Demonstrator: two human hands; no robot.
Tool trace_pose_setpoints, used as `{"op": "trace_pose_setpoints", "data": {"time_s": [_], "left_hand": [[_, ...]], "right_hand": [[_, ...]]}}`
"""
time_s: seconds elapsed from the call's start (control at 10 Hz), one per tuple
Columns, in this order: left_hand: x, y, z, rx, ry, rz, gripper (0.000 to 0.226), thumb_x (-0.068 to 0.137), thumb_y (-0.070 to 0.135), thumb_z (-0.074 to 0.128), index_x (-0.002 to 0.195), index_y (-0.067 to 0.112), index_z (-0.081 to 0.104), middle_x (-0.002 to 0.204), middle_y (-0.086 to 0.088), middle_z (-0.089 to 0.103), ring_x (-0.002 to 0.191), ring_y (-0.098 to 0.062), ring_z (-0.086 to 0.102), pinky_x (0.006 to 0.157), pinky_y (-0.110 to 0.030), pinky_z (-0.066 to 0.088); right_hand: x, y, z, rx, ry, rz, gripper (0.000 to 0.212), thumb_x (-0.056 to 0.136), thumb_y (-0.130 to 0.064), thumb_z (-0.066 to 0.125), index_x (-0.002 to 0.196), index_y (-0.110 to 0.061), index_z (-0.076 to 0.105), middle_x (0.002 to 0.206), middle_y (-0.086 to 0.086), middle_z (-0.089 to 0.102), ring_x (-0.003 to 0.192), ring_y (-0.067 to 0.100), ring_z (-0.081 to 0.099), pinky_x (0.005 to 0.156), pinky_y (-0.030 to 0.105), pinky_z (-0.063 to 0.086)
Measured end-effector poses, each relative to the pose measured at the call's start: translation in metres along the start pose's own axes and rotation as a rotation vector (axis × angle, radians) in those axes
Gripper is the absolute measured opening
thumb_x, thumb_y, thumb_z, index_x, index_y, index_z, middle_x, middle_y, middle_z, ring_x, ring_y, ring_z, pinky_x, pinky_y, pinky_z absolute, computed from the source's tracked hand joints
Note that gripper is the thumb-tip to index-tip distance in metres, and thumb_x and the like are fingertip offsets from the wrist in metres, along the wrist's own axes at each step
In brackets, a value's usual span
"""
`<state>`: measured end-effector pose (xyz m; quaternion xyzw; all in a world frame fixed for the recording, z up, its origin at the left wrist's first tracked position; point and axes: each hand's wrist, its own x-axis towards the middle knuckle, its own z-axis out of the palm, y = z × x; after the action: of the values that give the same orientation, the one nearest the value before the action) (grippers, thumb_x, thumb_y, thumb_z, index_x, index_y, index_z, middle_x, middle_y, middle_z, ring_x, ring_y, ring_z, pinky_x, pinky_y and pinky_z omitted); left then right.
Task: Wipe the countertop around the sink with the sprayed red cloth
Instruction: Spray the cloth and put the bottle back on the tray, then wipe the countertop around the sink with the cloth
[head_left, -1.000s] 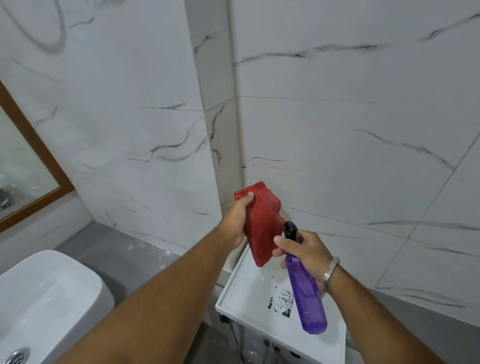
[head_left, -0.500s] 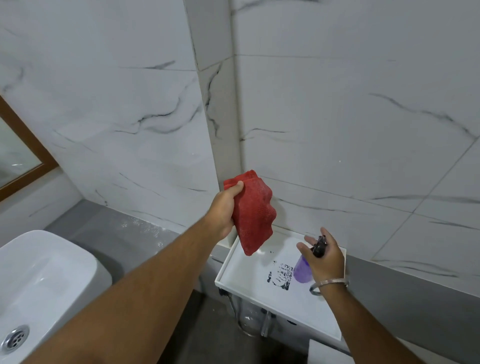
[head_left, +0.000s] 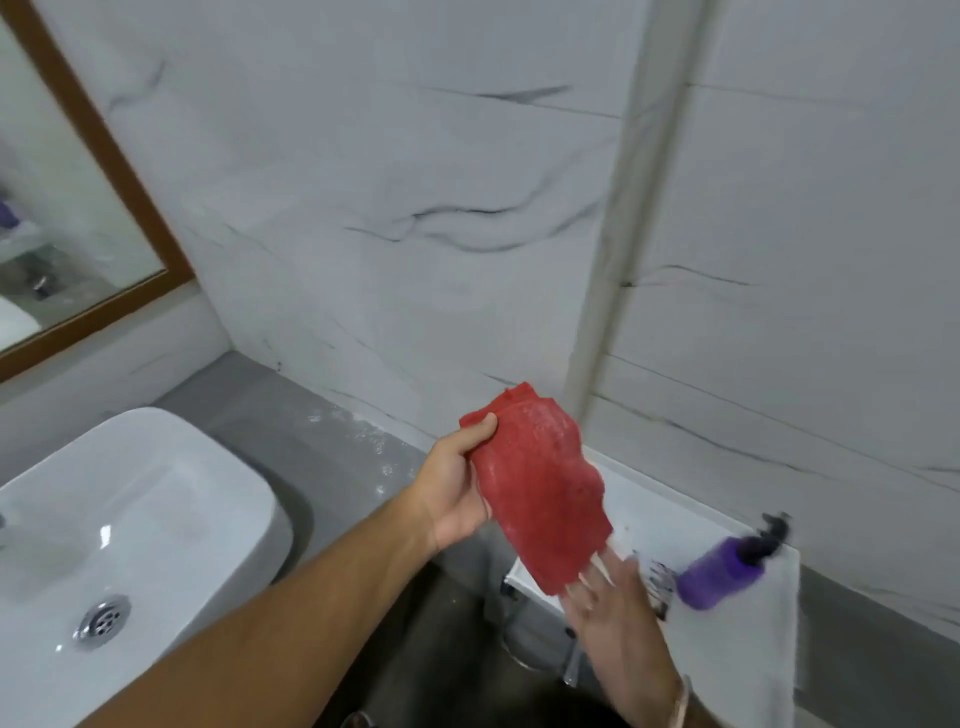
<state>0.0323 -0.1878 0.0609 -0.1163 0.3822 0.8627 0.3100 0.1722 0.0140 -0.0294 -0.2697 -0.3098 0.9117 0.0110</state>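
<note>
My left hand grips the red cloth by its upper corner, holding it in the air above the grey countertop. The cloth hangs down and to the right. My right hand is blurred, fingers spread, just under the cloth's lower edge and holding nothing. The purple spray bottle lies tilted on the white tray to the right. The white sink sits at the lower left with its metal drain.
White marble-look tiles cover the wall behind the counter, with a corner ridge at the right. A wood-framed mirror hangs at the upper left. White specks lie on the countertop near the wall. Pipes show below the tray.
My right hand has let go of the purple bottle, which now lies on the tray, and has moved left under the cloth. The view has swung left, showing more of the sink.
</note>
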Motion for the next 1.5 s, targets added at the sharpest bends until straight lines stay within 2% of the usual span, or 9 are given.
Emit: {"op": "trace_pose_setpoints", "data": {"time_s": [0.1,0.3,0.5,0.7,0.8,0.9,1.2,1.4,1.5], "left_hand": [[-0.024,0.034,-0.069,-0.181,-0.057,0.093,0.05,0.084,0.024,0.075,0.126,-0.002,0.069,0.119,-0.022,0.072,0.104,-0.035,0.072,0.094,-0.047,0.058],[-0.065,0.122,-0.222,-0.021,0.122,0.211,0.061,0.075,0.013,0.082,0.132,0.003,0.065,0.12,-0.019,0.072,0.101,-0.032,0.073,0.085,-0.049,0.063],[-0.031,0.27,-0.33,0.771,0.363,0.318,0.033,0.081,-0.015,0.064,0.103,0.009,0.071,0.089,-0.003,0.075,0.081,-0.016,0.069,0.078,-0.032,0.056],[0.002,0.312,-0.418,1.788,0.738,0.249,0.043,0.097,0.022,0.061,0.141,0.023,0.059,0.139,-0.001,0.064,0.12,-0.021,0.059,0.103,-0.036,0.047],[0.008,0.301,-0.44,1.872,0.706,0.23,0.055,0.1,0.036,0.053,0.153,0.024,0.046,0.151,-0.005,0.056,0.141,-0.027,0.046,0.121,-0.047,0.03],[0.018,0.295,-0.458,1.927,0.697,0.255,0.065,0.099,0.047,0.045,0.158,0.022,0.035,0.154,-0.007,0.052,0.148,-0.029,0.038,0.124,-0.052,0.019],[0.018,0.294,-0.459,1.867,0.754,0.349,0.068,0.092,0.055,0.03,0.152,0.028,0.045,0.143,0.001,0.063,0.136,-0.024,0.053,0.121,-0.054,0.026],[0.014,0.296,-0.458,1.861,0.781,0.327,0.071,0.089,0.055,0.026,0.151,0.028,0.048,0.143,0.001,0.064,0.135,-0.023,0.054,0.121,-0.053,0.026],[0.012,0.298,-0.454,1.871,0.722,0.243,0.066,0.094,0.05,0.034,0.156,0.029,0.041,0.148,0.0,0.059,0.14,-0.021,0.05,0.125,-0.05,0.021]], "right_hand": [[0.014,0.03,0.11,-0.278,-0.35,0.07,0.058,0.092,-0.03,0.062,0.144,-0.011,0.044,0.139,0.023,0.056,0.123,0.042,0.057,0.092,0.052,0.053],[0.083,0.123,0.229,-0.539,-0.435,0.223,0.04,0.075,0.002,0.072,0.114,-0.009,0.072,0.112,0.024,0.073,0.102,0.037,0.071,0.075,0.041,0.061],[0.146,0.2,0.348,-0.978,-0.583,-0.206,0.033,0.085,0.008,0.066,0.093,-0.023,0.077,0.092,0.004,0.079,0.089,0.016,0.074,0.074,0.026,0.058],[0.212,0.277,0.354,-2.145,-1.051,-0.373,0.029,0.095,-0.046,0.054,0.108,-0.025,0.068,0.103,0.002,0.075,0.094,0.024,0.068,0.082,0.033,0.052],[0.236,0.311,0.337,-2.433,-1.044,-0.308,0.049,0.097,-0.055,0.04,0.128,-0.021,0.058,0.132,0.008,0.063,0.118,0.031,0.059,0.097,0.04,0.047],[0.262,0.364,0.324,-2.545,-1.071,-0.467,0.074,0.097,-0.052,0.039,0.156,-0.015,0.014,0.165,0.011,0.015,0.15,0.034,0.018,0.12,0.046,0.02],[0.323,0.488,0.397,-2.386,-1.139,-0.652,0.076,0.092,-0.05,0.03,0.156,-0.015,0.013,0.166,0.014,0.01,0.151,0.038,0.01,0.12,0.055,0.017],[0.339,0.435,0.375,-2.357,-0.741,-0.637,0.077,0.088,-0.043,0.043,0.154,-0.011,0.019,0.163,0.016,0.021,0.148,0.036,0.02,0.122,0.047,0.016],[0.287,0.323,0.257,-2.357,-0.608,-0.607,0.081,0.078,-0.041,0.048,0.151,-0.013,0.026,0.157,0.011,0.034,0.141,0.033,0.036,0.117,0.046,0.031]]}}
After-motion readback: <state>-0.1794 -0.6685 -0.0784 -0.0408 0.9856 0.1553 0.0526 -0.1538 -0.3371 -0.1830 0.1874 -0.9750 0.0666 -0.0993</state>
